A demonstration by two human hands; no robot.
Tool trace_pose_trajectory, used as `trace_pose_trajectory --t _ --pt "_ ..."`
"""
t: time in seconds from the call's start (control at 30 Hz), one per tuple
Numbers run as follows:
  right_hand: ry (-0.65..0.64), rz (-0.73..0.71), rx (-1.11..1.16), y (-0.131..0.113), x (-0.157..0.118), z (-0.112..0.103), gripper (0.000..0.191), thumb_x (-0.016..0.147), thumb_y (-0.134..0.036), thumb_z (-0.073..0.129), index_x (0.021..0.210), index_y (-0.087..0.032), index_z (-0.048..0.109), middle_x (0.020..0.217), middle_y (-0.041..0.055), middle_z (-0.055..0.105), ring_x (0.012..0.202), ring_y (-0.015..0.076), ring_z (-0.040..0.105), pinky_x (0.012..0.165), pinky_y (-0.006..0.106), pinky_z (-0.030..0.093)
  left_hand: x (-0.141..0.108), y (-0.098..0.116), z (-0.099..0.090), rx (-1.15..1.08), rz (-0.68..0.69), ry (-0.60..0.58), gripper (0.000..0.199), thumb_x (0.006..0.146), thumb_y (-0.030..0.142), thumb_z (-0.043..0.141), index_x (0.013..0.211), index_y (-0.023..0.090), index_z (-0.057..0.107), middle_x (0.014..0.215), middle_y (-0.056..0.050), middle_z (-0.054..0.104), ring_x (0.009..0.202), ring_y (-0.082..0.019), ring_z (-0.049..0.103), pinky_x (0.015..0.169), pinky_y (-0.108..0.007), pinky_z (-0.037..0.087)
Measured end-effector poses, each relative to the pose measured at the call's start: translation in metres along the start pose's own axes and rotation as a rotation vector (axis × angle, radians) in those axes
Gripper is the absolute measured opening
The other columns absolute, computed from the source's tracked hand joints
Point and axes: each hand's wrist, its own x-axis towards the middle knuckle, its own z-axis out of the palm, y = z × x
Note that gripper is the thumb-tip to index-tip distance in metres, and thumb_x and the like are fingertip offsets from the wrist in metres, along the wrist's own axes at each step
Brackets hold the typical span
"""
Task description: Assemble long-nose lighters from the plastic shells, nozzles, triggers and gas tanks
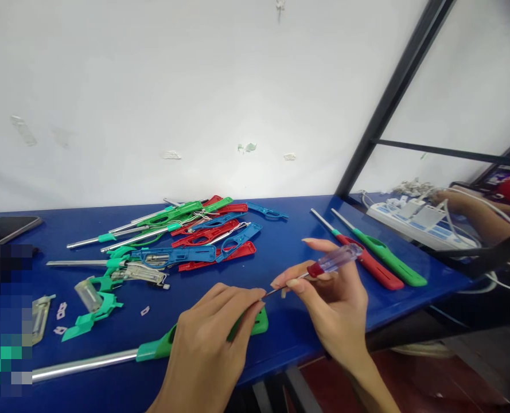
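Note:
My right hand (pixel 338 310) grips a small screwdriver (pixel 334 261) with a clear and red handle, its thin shaft pointing left and down. The thumb and fingers of my left hand (pixel 214 332) are pinched together at the screwdriver's tip; anything tiny between them is hidden. Beneath and behind my left hand lies a green long-nosed gas lighter (pixel 155 347), its metal tube pointing left. Part of its green handle end (pixel 261 322) shows past my fingers. To the right lie a red gas lighter (pixel 373 264) and a green gas lighter (pixel 392 258), side by side.
A pile of lighter halves and tubes (pixel 207 232) covers the back of the blue table (pixel 289 361). Loose teal parts (pixel 93 312) and a clear fuel tank (pixel 42 318) lie left. A phone (pixel 9 229), a power strip (pixel 422 223) and another person's arm (pixel 478 215) are farther out.

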Motion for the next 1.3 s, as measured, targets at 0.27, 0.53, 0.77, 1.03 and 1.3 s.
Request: trace_pose_trajectory --t 0.27,0.53,0.77,1.03,1.3 --pt "-0.025 0.030 -0.030 -0.001 0.002 -0.001 0.029 0.102 -0.037 0.082 0.116 -0.031 0.058 0.081 -0.0050 0.083 0.074 0.0218 0.084 0.068 0.035 0.067 -0.005 -0.002 0.002 0.023 -0.029 0.027 0.024 0.106 0.013 0.067 0.123 0.026 0.076 0.094 0.002 0.084 0.073 -0.016 0.076 0.062 -0.025 0.058" --pt "-0.080 -0.009 0.053 0.011 0.008 -0.008 0.032 0.102 -0.037 0.083 0.109 -0.030 0.052 0.082 -0.0036 0.085 0.068 0.0202 0.083 0.059 0.030 0.064 -0.005 0.000 -0.002 0.067 -0.076 0.028 0.021 0.105 0.015 0.068 0.118 0.030 0.075 0.097 0.006 0.086 0.055 -0.012 0.064 0.053 -0.025 0.052" --pt "-0.018 0.029 0.043 0.000 0.004 -0.001 0.033 0.101 -0.035 0.083 0.105 -0.030 0.051 0.081 -0.0034 0.085 0.069 0.0201 0.083 0.061 0.032 0.065 -0.005 0.003 -0.001 0.062 -0.062 0.054 0.018 0.104 0.014 0.069 0.114 0.029 0.074 0.098 0.007 0.085 0.055 -0.011 0.061 0.058 -0.024 0.054" --pt "-0.046 -0.046 0.091 0.005 0.007 -0.004 0.030 0.103 -0.031 0.083 0.107 -0.029 0.054 0.081 -0.0035 0.085 0.068 0.0174 0.083 0.058 0.026 0.064 -0.004 0.003 0.000 0.061 -0.053 0.086 0.018 0.104 0.014 0.068 0.113 0.027 0.075 0.097 0.006 0.085 0.056 -0.010 0.060 0.057 -0.023 0.052" --pt "-0.100 -0.070 0.083 0.006 0.010 -0.009 0.028 0.103 -0.031 0.083 0.106 -0.029 0.055 0.082 -0.0039 0.087 0.065 0.0172 0.083 0.060 0.027 0.067 -0.003 0.005 -0.001 0.073 -0.050 0.081 0.019 0.106 0.015 0.067 0.119 0.026 0.076 0.091 0.006 0.082 0.054 -0.010 0.057 0.056 -0.022 0.051"
